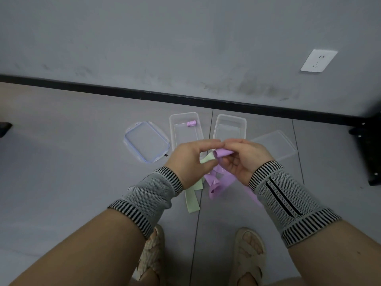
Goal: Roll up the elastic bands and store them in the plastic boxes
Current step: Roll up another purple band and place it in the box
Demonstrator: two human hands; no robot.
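Note:
My left hand and my right hand meet above the floor and pinch the curled end of a purple elastic band. The rest of that band hangs down in loops beneath my hands. A pale green band lies flat on the floor below my left wrist. Two clear plastic boxes stand side by side behind my hands. The left box holds a small rolled purple band. Nothing shows inside the right box.
A clear lid with blue clips lies left of the boxes. A plain clear lid lies to their right. A black skirting runs along the wall behind. Black furniture legs stand at the right edge. My sandalled feet are below.

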